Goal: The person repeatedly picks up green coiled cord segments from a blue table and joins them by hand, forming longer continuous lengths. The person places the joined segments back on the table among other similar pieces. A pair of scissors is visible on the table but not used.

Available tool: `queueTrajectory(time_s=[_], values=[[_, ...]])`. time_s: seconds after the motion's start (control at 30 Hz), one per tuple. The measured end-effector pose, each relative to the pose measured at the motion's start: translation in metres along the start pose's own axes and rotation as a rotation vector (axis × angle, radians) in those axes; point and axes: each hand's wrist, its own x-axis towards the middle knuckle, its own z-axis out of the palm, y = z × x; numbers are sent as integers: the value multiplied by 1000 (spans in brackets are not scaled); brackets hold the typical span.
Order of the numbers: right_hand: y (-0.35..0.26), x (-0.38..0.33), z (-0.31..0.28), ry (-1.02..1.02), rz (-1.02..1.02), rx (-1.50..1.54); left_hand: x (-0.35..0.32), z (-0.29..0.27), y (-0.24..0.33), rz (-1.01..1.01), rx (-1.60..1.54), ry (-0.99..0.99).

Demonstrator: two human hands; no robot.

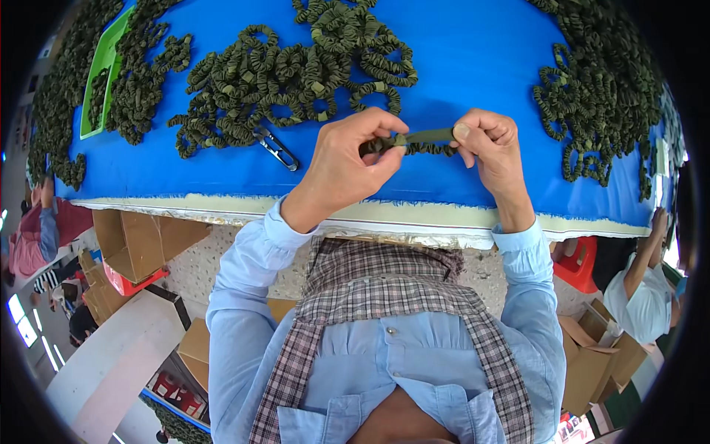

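Between my hands, above the front of the blue-covered table [458, 81], a dark green scrunchie [429, 143] is stretched sideways. My left hand [349, 159] pinches its left end between thumb and fingers, with part of the gathered fabric tucked in the palm. With thumb and forefinger my right hand [484, 144] grips the other end. A flat strip of fabric runs along the top and a gathered part below it. Left of my left hand, a pair of thread snips [276, 148] lies on the cloth beside a large heap of green scrunchies [296, 78].
More scrunchies [599, 89] are piled at the right. A green tray [111, 70] stands among others at the far left. Below the table edge are cardboard boxes [140, 240] and a red stool [577, 266]. Other people are at both sides, one in a white shirt [640, 296].
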Motion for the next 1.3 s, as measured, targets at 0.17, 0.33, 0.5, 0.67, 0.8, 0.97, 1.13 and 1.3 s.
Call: queueTrajectory(time_s=[0.17, 0.33, 0.5, 0.67, 0.8, 0.97, 1.13, 1.3], values=[[5, 2, -5, -55, -31, -31, -2, -10, 10, -5, -51, -81], [-1, -5, 9, -219, 15, -240, 1, 0, 9, 101, -88, -73], [-7, -3, 3, -184, 53, -84, 3, 3, 5, 54, -203, -104], [-9, -6, 0, -116, 51, -115, 4, 0, 7, -44, -292, -111], [-9, -5, -1, -88, 15, -99, 5, 1, 8, -41, -319, -125], [-12, -5, -1, -51, -12, -98, 12, -6, 5, -81, -464, -210], [-14, -5, -7, -32, -51, -65, 13, -13, 1, -247, -631, -286], [-15, -4, -7, -43, -53, -45, 14, -8, 0, -227, -589, -268]])
